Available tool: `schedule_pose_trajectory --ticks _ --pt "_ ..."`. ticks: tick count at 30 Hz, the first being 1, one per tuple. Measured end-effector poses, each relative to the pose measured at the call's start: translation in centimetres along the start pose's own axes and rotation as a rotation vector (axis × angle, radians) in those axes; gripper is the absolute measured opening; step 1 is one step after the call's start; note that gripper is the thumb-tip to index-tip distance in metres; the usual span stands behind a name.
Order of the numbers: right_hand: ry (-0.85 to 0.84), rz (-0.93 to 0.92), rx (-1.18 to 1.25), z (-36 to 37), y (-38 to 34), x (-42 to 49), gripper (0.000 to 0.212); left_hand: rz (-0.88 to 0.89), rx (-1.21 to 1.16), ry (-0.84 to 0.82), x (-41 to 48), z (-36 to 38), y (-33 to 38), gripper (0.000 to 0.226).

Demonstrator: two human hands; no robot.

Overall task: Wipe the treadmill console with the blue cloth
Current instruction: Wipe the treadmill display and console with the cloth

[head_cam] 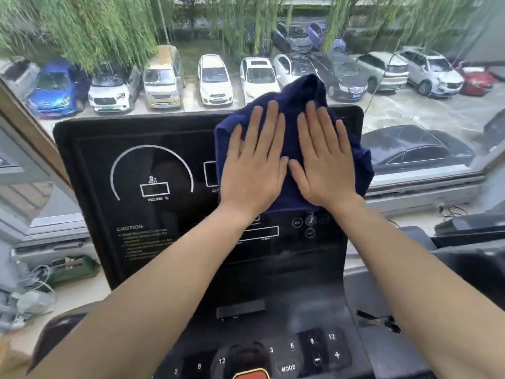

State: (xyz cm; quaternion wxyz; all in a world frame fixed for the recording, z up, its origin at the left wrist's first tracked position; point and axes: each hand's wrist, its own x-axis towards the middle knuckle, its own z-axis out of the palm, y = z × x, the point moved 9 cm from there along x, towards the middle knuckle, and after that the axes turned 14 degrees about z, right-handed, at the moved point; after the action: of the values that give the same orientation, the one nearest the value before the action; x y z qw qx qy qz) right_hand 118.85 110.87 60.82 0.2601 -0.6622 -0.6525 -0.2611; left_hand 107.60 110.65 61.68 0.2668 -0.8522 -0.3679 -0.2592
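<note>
Wiping was the step in hand, as I judged it from the head view. The blue cloth (293,116) lay spread over the upper right part of the treadmill console (153,165), its top edge bunched up above the console's rim and its right edge hanging past the side. My left hand (252,162) and right hand (325,160) both lay flat on the cloth, fingers stretched out and palms down, thumbs almost touching in the middle. Neither hand gripped anything; they pressed the cloth against the screen.

The left half of the console, with the incline arc (151,170) and the caution text (142,242), was uncovered, and I took it to be unwiped, though I could not tell that from the surface itself. The lower button panel (314,348) near me was bare too.

Next move, I reckoned: slide both hands leftward across the screen with steady pressure, so the cloth travelled with the palms rather than bunching or slipping off the right edge.
</note>
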Motion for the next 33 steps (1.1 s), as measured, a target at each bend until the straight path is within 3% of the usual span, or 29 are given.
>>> schedule_pose_trajectory --ticks 4,8,14,21,25,33 --pt "0.011 0.182 0.047 1.2 5.1 -3.1 0.070 0.092 -0.016 -0.030 1.4 2.2 5.0 0.064" --pt "-0.057 0.196 0.021 3.5 4.6 -9.6 0.072 0.212 -0.026 -0.112 -4.7 4.7 8.6 0.064" --pt "-0.133 0.010 0.004 4.9 -3.2 -13.6 0.065 0.244 0.069 -0.185 -13.0 5.4 5.4 0.068" --pt "-0.069 -0.290 0.005 3.3 -18.5 -9.4 0.071 0.073 0.107 -0.097 -19.7 0.5 -7.7 0.065" --pt "-0.055 -0.322 0.040 2.8 -26.4 -8.4 0.069 -0.055 0.157 -0.093 -24.0 -1.0 -14.0 0.064" --pt "-0.113 -0.557 -0.012 5.1 -28.5 -15.6 0.072 -0.131 0.093 -0.201 -31.5 0.8 -10.4 0.070"
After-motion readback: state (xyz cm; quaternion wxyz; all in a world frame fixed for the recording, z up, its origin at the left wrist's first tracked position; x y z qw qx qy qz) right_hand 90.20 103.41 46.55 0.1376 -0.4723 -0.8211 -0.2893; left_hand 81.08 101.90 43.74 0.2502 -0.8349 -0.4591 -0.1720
